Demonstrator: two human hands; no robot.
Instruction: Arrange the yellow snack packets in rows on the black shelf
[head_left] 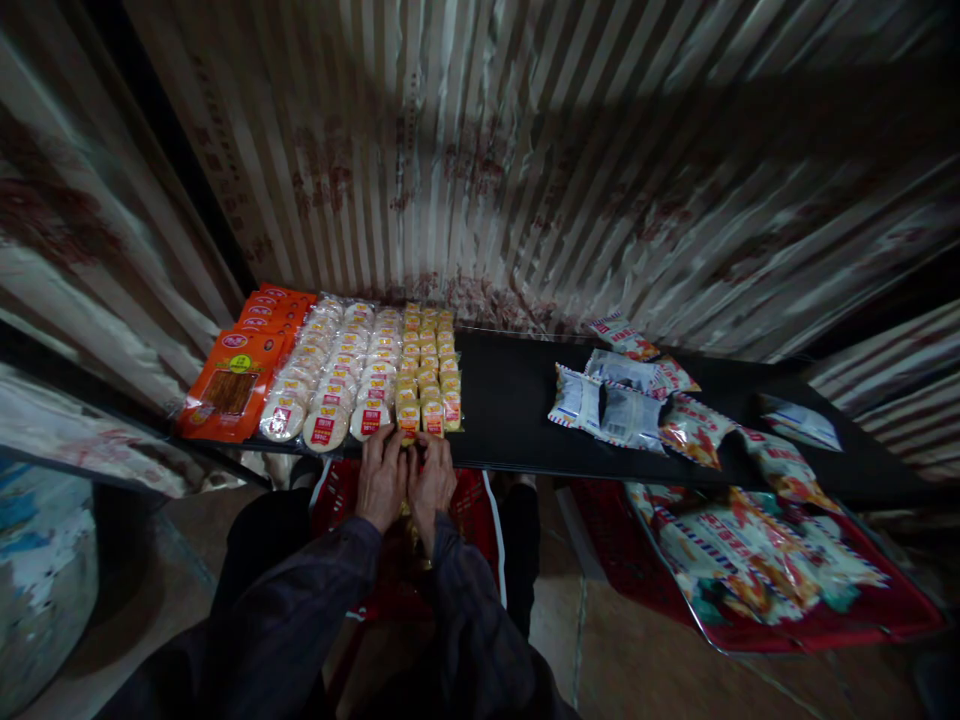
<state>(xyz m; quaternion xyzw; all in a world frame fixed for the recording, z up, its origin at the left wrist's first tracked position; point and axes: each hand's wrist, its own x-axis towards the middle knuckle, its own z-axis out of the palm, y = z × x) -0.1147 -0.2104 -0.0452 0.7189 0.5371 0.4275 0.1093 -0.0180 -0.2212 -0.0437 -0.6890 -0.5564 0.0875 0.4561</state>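
At the shelf's front edge, my left hand (381, 482) and my right hand (432, 484) are side by side, fingers bent and close together. Their fingertips pinch a small yellow snack packet (408, 437) at the front of the rows of yellow packets (429, 362). My fingers cover part of it. Just left of these are rows of clear-wrapped round white crackers (327, 428) with red labels. Farther left, flat orange snack bags (229, 378) overlap in a line. Below my hands, a red basket (494, 520) with a pale rim holds yellow packets, mostly hidden by my arms.
Several white, striped-edge snack bags (632, 414) lie loosely on the right of the black shelf (510, 400). Under that side, a second red basket (892, 615) is full of similar bags. A striped, floral curtain (465, 150) hangs behind the shelf.
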